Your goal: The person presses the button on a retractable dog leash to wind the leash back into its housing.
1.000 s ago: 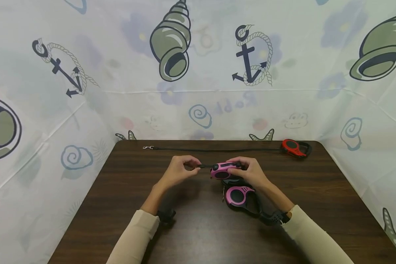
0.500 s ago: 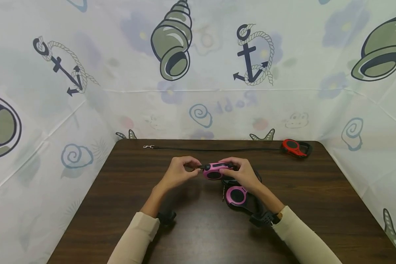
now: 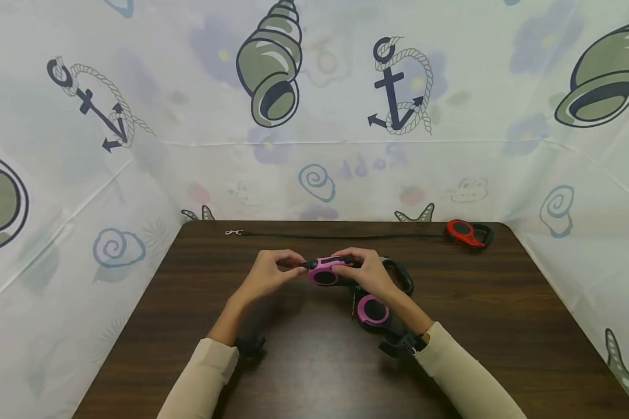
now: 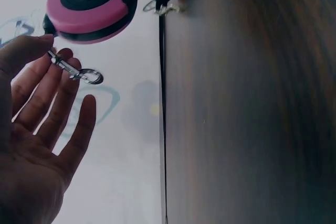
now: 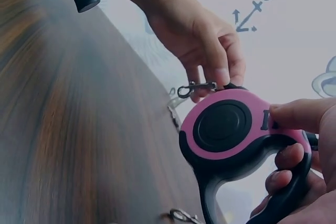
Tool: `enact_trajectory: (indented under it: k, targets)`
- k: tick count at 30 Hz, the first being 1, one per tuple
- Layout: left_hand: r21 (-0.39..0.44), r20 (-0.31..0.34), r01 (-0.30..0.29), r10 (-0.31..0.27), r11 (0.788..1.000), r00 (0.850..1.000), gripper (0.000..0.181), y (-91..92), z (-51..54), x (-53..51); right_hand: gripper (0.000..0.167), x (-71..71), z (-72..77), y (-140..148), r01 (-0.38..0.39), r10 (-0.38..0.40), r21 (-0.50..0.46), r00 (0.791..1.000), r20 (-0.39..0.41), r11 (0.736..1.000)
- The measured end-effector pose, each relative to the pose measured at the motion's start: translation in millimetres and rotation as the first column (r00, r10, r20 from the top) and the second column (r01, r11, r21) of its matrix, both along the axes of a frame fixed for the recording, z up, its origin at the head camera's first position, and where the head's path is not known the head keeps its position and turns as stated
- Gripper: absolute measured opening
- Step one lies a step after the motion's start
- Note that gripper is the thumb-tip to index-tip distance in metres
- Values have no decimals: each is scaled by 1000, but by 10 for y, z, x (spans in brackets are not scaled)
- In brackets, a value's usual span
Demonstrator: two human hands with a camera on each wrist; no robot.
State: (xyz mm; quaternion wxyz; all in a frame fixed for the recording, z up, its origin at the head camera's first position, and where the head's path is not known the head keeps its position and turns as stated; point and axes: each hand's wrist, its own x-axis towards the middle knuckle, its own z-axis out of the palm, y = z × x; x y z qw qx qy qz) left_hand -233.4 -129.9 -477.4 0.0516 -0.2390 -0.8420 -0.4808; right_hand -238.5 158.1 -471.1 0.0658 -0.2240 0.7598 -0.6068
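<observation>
Above the dark wood-grain table (image 3: pixel 314 372), the right hand (image 3: pixel 368 272) grips the pink-and-black plastic retractable leash (image 5: pixel 222 125) round its handle, probably steadying it, while the left hand (image 3: pixel 271 272) pinches the silver metal snap clip (image 4: pixel 66 67) at its left end. A second pink-and-black retractable leash (image 3: pixel 373 310) lies nearer; the red-and-black retractable leash (image 3: pixel 463 233) lies far right, perhaps kept aside.

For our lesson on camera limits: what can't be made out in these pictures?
Head: lower pink leash, grip mostly behind right arm.
Head: held clip, hidden by the left hand.
Left wrist: held leash, cut by top edge.
Right wrist: right hand, cut by right edge.
</observation>
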Motion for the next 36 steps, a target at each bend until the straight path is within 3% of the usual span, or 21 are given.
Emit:
enact_trajectory:
  k: [9,14,26,32,36]
  targets:
    - [-3,134,-12,12,1000,991,17,-257,-4,-19,30,-71,-68,-276,-2,3,-24,999,44,1000]
    - [2,162,-30,29,1000,986,21,-378,-72,-62,30,-144,-139,-412,9,-7,-24,996,89,1000]
    - [-88,202,-99,115,991,973,21,-528,-198,-183,29,-291,-245,-659,61,-59,-5,985,161,998]
    - [-65,266,-151,163,986,950,20,-557,-221,-212,28,-344,-284,-749,66,-71,40,990,122,997]
    - [-68,281,-185,197,980,939,21,-568,-238,-214,33,-367,-290,-787,79,-89,180,995,50,981]
